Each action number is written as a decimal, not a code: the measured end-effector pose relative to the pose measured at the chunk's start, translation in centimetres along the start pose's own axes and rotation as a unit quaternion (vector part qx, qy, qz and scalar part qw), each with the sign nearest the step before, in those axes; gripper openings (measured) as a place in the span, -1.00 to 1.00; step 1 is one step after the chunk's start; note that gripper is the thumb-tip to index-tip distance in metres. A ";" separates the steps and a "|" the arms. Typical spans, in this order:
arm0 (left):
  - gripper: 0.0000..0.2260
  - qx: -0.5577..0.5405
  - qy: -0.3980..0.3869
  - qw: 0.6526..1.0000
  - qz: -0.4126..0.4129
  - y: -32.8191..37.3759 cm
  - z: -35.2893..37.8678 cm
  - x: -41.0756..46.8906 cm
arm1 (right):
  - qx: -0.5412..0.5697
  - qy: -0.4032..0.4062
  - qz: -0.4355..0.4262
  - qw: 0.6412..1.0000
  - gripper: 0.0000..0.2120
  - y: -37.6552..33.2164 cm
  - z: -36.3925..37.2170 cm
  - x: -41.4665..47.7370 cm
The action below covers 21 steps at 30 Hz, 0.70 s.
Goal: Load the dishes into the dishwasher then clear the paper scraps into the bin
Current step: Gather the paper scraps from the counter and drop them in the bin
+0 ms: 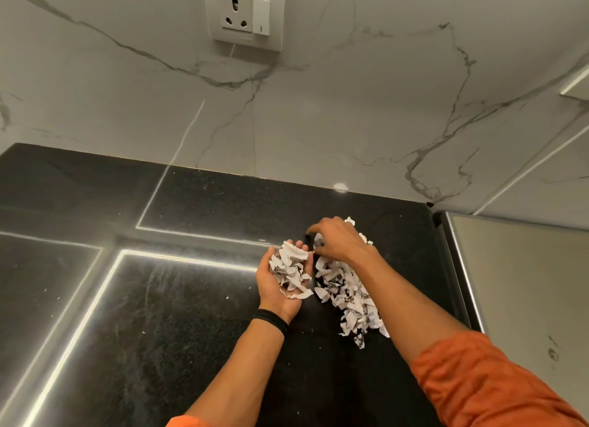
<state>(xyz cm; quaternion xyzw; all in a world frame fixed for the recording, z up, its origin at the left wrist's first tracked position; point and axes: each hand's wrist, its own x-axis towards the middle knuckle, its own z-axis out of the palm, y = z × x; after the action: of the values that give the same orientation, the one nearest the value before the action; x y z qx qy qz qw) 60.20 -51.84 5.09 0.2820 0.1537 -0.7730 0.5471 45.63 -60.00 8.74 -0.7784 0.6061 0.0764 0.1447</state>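
Observation:
A heap of torn white printed paper scraps (pixel 349 299) lies on the black stone counter (pixel 178 315). My left hand (pixel 274 286) lies palm up beside the heap, cupped around a handful of scraps (pixel 290 269). My right hand (pixel 338 240) rests palm down on the far end of the heap, fingers curled over scraps and reaching toward the left palm. No dishes, dishwasher or bin show in this view.
A marble-look wall (pixel 318 114) rises behind the counter with a socket and switch plate (pixel 245 14) high up. A pale metal appliance or panel (pixel 522 286) borders the counter's right edge. Small white crumbs dot the counter.

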 end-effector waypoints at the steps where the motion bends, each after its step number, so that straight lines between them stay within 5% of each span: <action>1: -0.62 -0.003 0.003 1.000 0.003 0.2 -0.1 0.2 | -0.005 0.007 -0.005 1.000 -0.66 0.3 0.2 0.1; 6: -0.65 -0.017 -0.002 1.000 0.003 0.3 -0.4 0.6 | 0.095 0.126 0.016 0.987 -0.82 2.1 -0.1 -1.0; 10: -0.64 -0.002 -0.003 1.000 0.007 0.0 -0.1 1.0 | 0.328 0.240 0.076 0.910 -0.82 2.8 -1.9 -3.3; 14: -0.63 0.028 -0.006 1.000 -0.001 -0.6 0.9 1.1 | 0.443 0.255 0.053 0.858 -0.82 2.2 -4.2 -5.8; 18: -0.57 0.052 -0.030 0.998 -0.027 -1.5 1.5 0.7 | 0.453 0.237 0.011 0.859 -0.77 0.3 -4.1 -7.4; 21: -0.55 0.066 -0.063 0.995 -0.031 -2.0 1.5 0.3 | 0.396 0.195 -0.038 0.896 -0.73 -1.8 -2.6 -8.2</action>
<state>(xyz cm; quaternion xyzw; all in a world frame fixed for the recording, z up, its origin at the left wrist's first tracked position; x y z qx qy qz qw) 57.85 -52.19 5.92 0.2635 0.0765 -0.8143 0.5115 45.12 -52.84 13.81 -0.6784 0.5720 -0.3291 0.3229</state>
